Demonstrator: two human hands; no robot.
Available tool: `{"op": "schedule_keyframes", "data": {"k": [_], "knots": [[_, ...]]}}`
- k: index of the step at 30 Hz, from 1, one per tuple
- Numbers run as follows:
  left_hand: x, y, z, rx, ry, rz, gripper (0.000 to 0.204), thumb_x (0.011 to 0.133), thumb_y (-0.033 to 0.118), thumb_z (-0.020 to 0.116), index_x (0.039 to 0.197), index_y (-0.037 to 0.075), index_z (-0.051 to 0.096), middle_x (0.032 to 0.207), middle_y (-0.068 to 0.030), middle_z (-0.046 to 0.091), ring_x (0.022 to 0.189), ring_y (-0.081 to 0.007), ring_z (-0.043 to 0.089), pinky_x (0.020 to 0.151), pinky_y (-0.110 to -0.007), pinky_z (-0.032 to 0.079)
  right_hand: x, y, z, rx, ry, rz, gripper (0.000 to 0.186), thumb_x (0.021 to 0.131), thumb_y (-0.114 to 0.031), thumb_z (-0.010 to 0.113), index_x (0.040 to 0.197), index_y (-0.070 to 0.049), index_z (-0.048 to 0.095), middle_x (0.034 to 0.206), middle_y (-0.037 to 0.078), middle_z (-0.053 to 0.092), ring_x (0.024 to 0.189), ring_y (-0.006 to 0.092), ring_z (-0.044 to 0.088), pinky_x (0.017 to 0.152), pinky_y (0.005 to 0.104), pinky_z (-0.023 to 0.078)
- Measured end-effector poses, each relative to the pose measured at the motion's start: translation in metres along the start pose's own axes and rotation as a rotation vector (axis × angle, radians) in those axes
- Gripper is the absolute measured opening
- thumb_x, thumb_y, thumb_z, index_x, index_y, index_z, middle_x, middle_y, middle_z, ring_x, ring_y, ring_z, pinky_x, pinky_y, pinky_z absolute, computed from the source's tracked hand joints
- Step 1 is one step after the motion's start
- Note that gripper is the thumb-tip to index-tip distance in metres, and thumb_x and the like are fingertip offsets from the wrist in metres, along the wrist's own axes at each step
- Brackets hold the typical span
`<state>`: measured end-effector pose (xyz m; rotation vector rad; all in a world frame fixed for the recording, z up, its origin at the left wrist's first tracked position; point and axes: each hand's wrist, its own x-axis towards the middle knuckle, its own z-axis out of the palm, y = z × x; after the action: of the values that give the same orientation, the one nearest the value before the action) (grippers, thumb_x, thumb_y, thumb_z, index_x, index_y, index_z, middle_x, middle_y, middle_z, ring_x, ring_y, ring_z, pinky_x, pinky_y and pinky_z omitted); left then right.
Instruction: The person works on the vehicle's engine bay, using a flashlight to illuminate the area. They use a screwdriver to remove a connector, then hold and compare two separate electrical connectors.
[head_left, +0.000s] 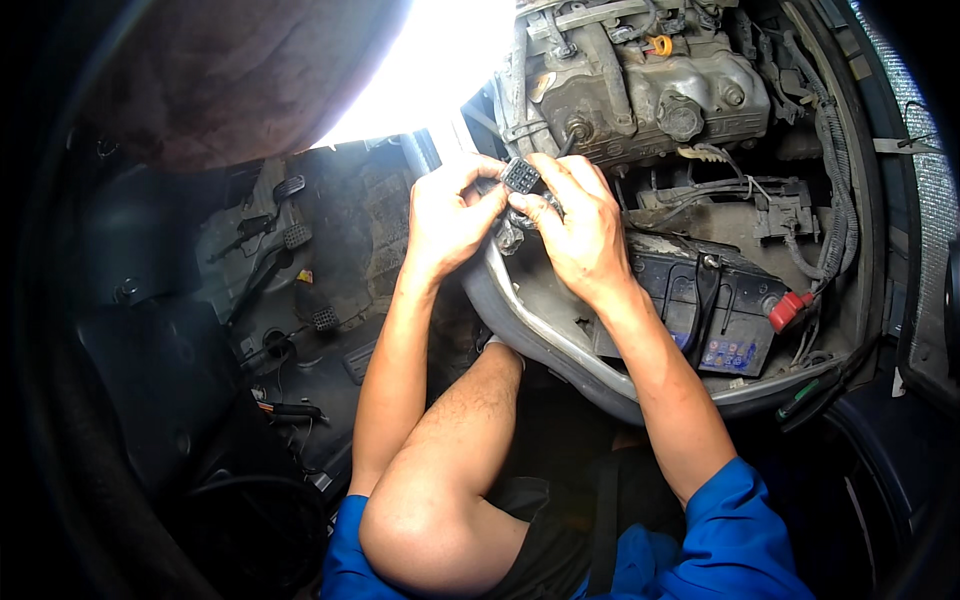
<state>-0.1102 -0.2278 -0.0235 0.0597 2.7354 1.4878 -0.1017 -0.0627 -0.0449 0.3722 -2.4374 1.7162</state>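
A small dark block with a grid of holes in its face, which looks like a multi-pin wiring connector (520,176), is held between my two hands above the rim of the engine bay. My left hand (446,218) pinches its left side with thumb and fingertips. From the other side my right hand (583,222) grips it, fingers curled over the top and thumb beneath. Some dark wrapped wiring (511,238) shows just below the thumbs. Part of the connector is hidden by my fingers.
A dusty engine (660,100) fills the upper right. Below it sits a battery (715,300) with a red terminal cover (791,311). Rubber edging (545,335) curves round the bay. Pedals (296,236) stand in the footwell at left. Bright light glares at the top.
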Motion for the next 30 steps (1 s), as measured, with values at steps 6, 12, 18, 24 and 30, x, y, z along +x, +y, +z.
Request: {"op": "schedule_keyframes", "data": {"k": [6, 12, 18, 24, 30], "knots": [[-0.001, 0.000, 0.000, 0.009, -0.002, -0.012, 0.015, 0.075, 0.007, 0.068, 0.089, 0.004, 0.069, 0.067, 0.0014, 0.060, 0.049, -0.0017, 0.041, 0.046, -0.020, 0.035, 0.000, -0.001, -0.001, 0.001, -0.001, 0.004, 0.034, 0.080, -0.016, 0.066, 0.108, 0.002, 0.059, 0.093, 0.015, 0.056, 0.085, 0.0320, 0.056, 0.075, 0.0380, 0.046], [-0.001, -0.001, 0.002, -0.002, 0.035, -0.041, 0.014, 0.076, 0.010, 0.070, 0.089, 0.005, 0.069, 0.057, 0.0044, 0.051, 0.048, -0.0016, 0.039, 0.045, -0.021, 0.032, -0.003, -0.008, -0.006, 0.056, -0.002, 0.119, 0.042, 0.077, -0.009, 0.068, 0.116, -0.001, 0.055, 0.106, 0.015, 0.053, 0.093, 0.0291, 0.057, 0.082, 0.0361, 0.046], [-0.001, 0.011, 0.002, 0.052, 0.090, -0.133, 0.014, 0.076, 0.012, 0.071, 0.089, 0.006, 0.070, 0.052, 0.0054, 0.046, 0.047, -0.0019, 0.037, 0.044, -0.021, 0.031, -0.012, -0.012, -0.021, 0.181, -0.038, 0.271, 0.050, 0.076, 0.003, 0.063, 0.123, -0.002, 0.049, 0.112, 0.016, 0.052, 0.099, 0.0273, 0.057, 0.085, 0.0348, 0.047], [-0.004, 0.002, -0.005, -0.057, 0.021, -0.143, 0.024, 0.076, 0.006, 0.069, 0.099, 0.006, 0.064, 0.072, 0.0021, 0.054, 0.056, -0.0008, 0.042, 0.048, -0.019, 0.034, -0.019, -0.028, -0.025, 0.637, 0.042, 0.335, 0.047, 0.083, 0.007, 0.050, 0.129, 0.006, 0.040, 0.119, 0.016, 0.052, 0.110, 0.0216, 0.053, 0.097, 0.0312, 0.041], [-0.040, 0.039, -0.016, 0.132, -0.147, 0.044, 0.052, 0.068, 0.004, 0.073, 0.116, 0.007, 0.053, 0.133, -0.0161, 0.039, 0.080, -0.0174, 0.058, 0.069, -0.027, 0.049, -0.047, -0.055, -0.013, 0.717, 0.044, 0.255, 0.048, 0.080, 0.004, 0.044, 0.127, 0.009, 0.036, 0.120, 0.016, 0.049, 0.115, 0.0240, 0.049, 0.104, 0.0373, 0.036]]}}
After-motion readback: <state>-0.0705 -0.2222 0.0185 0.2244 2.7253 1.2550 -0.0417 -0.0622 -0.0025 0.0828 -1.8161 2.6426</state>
